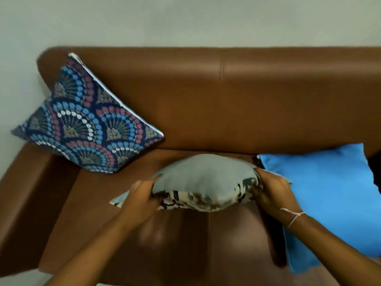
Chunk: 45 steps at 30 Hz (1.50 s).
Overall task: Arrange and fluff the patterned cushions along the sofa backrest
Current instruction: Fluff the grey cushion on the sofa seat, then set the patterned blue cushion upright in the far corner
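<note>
From the head view, her left hand [142, 195] and right hand [270, 190] were both closed on opposite ends of the grey cushion [204, 180], squeezing it just over the sofa seat [185, 230], between the fan-patterned cushion [86, 124] propped at the backrest [226, 100] and the blue cushion [329, 195]. I reckoned a hard squeeze could leave it lopsided, or it might slip forward off that slick leather.
</note>
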Each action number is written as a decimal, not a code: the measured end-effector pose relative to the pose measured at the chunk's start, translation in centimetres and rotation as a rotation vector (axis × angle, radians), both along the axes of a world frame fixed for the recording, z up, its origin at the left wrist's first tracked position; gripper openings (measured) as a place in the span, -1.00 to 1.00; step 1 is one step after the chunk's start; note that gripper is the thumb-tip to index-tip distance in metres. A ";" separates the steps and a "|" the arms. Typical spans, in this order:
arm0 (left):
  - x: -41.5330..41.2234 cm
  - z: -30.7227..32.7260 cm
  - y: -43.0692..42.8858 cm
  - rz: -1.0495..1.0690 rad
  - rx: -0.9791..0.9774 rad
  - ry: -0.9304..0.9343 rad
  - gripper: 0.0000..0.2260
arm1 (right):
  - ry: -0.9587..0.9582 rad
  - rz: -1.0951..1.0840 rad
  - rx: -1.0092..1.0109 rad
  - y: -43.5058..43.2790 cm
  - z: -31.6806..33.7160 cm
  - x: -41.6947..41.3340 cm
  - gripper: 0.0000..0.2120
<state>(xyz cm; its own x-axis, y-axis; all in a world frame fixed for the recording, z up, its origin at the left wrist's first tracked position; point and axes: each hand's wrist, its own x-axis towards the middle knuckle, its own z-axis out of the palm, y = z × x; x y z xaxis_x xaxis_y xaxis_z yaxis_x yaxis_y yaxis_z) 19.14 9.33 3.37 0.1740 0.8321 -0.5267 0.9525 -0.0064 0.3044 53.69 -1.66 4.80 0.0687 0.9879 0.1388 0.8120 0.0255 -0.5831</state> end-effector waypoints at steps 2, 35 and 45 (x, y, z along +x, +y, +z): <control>-0.4 3.9 2.8 -0.067 0.192 -0.346 -0.66 | 0.061 -0.042 0.073 3.3 2.8 -0.1 -0.70; 23.8 -5.8 -9.9 -0.958 0.776 -0.357 -0.09 | -0.376 -0.217 -0.115 -15.6 -4.9 16.8 -0.26; 34.6 -15.1 -9.6 -1.036 0.611 0.071 0.02 | -0.550 -0.215 -0.232 -26.0 -17.2 20.0 -0.07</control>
